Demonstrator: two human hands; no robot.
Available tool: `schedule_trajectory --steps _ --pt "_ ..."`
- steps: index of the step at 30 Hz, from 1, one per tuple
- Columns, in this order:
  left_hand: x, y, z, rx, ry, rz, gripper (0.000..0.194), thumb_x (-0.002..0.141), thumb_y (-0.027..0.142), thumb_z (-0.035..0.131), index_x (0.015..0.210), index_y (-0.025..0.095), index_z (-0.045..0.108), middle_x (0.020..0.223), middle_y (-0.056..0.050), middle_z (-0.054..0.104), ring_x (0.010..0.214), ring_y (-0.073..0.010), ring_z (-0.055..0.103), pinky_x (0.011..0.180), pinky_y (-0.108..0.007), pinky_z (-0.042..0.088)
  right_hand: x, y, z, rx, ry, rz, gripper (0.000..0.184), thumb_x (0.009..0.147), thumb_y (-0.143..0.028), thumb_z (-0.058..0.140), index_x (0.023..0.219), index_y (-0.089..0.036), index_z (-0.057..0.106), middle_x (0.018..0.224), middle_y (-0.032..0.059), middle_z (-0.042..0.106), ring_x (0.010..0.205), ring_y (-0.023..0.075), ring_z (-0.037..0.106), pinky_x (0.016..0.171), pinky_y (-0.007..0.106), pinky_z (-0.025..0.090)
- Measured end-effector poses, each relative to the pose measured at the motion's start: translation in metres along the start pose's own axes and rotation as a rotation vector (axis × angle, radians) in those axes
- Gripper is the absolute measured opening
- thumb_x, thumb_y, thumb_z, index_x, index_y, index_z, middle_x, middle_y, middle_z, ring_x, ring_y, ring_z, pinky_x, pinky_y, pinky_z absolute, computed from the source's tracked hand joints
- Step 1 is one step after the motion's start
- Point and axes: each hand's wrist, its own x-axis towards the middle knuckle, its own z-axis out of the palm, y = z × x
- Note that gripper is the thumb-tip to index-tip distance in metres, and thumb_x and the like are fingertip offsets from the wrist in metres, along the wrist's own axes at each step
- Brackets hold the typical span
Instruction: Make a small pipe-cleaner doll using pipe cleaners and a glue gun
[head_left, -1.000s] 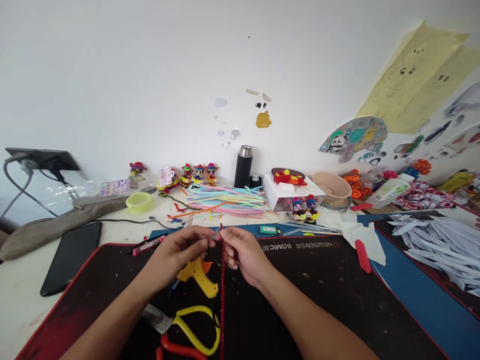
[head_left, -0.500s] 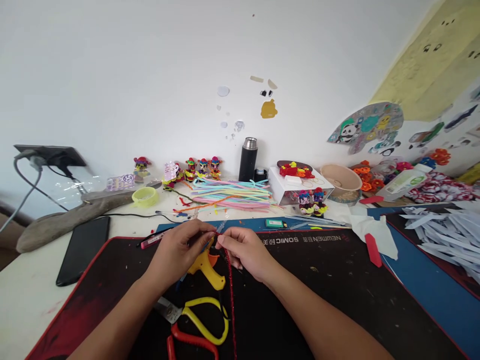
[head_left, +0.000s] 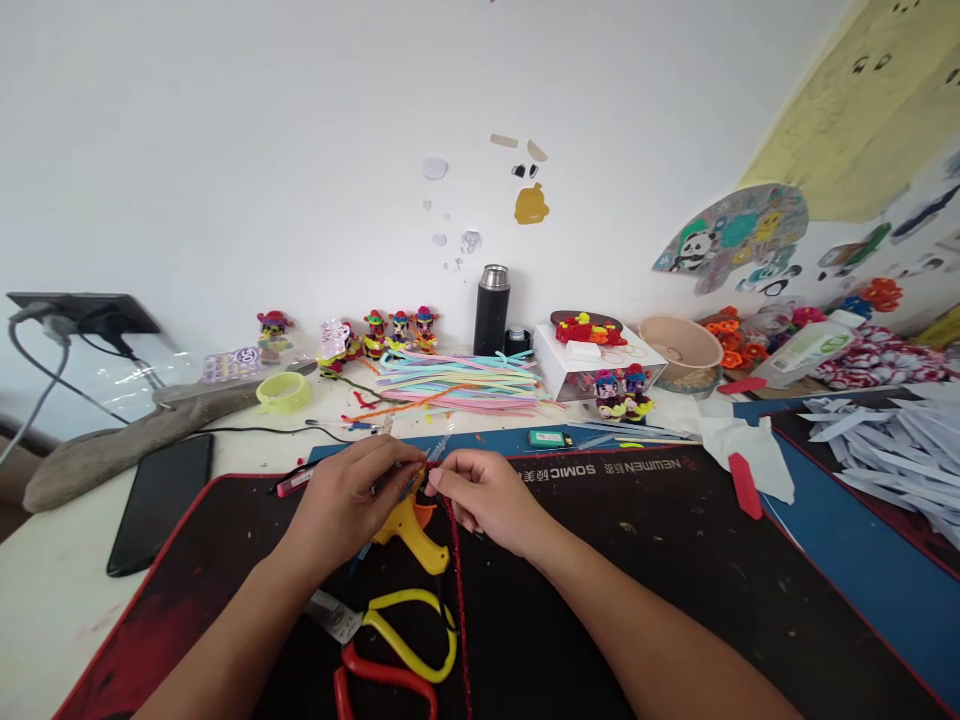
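Left hand and right hand pinch a glittery red cord before us, yellow glue gun at their seven o'clock.

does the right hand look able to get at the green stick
Probably yes: the green stick lies just beyond the right hand on the blue mat, with nothing visible blocking the way. The hand seems busy with the red glittery strand, so it may need freeing first.
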Motion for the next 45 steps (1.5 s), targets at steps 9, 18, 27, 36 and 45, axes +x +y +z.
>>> schedule_trajectory --steps 9,18,27,36,45 --pt "-0.002 -0.003 -0.002 0.018 -0.006 0.020 0.014 0.104 0.020 0.062 0.106 0.021 0.076 0.095 -0.005 0.081 0.085 -0.0186 0.076 0.078 -0.027 0.057 0.001 -0.003 -0.001 -0.003 0.001 -0.002 0.027 0.097 -0.042 0.067 0.083 -0.019 0.068 0.052 -0.0079 0.050 0.043 0.0089 0.044 0.043 0.022 0.029" --pt "-0.002 -0.001 -0.003 0.021 -0.036 0.028 0.015 0.105 0.021 0.061 0.105 0.022 0.075 0.092 -0.005 0.081 0.081 -0.0184 0.075 0.075 -0.028 0.056 0.000 -0.001 -0.001 -0.050 0.012 -0.005 0.024 0.100 -0.036 0.067 0.083 -0.019 0.069 0.054 -0.0067 0.053 0.042 0.0081 0.045 0.043 0.021 0.029" --pt "0.000 0.003 -0.003 0.070 -0.025 0.049 0.011 0.103 0.017 0.062 0.097 0.021 0.071 0.084 -0.002 0.076 0.075 -0.0166 0.070 0.070 -0.025 0.051 0.001 -0.004 0.001 -0.108 0.050 0.005 0.021 0.102 -0.028 0.065 0.084 -0.018 0.068 0.060 -0.0060 0.055 0.043 0.0073 0.047 0.042 0.021 0.030" --pt "-0.004 0.007 0.012 0.256 0.054 0.009 0.017 0.102 0.021 0.061 0.087 0.021 0.069 0.075 -0.001 0.070 0.065 -0.0174 0.066 0.062 -0.028 0.046 0.002 0.001 0.006 -0.004 0.032 -0.032 0.029 0.101 -0.039 0.067 0.081 -0.021 0.059 0.057 -0.0086 0.049 0.040 0.0068 0.042 0.040 0.021 0.027" --pt "0.000 0.010 0.008 -0.099 -0.073 -0.300 0.020 0.100 0.036 0.061 0.091 0.022 0.074 0.079 -0.001 0.074 0.071 -0.0189 0.069 0.065 -0.027 0.051 0.001 0.002 0.001 -0.103 0.046 -0.013 0.028 0.100 -0.040 0.066 0.081 -0.021 0.062 0.053 -0.0079 0.048 0.042 0.0090 0.043 0.044 0.023 0.030"
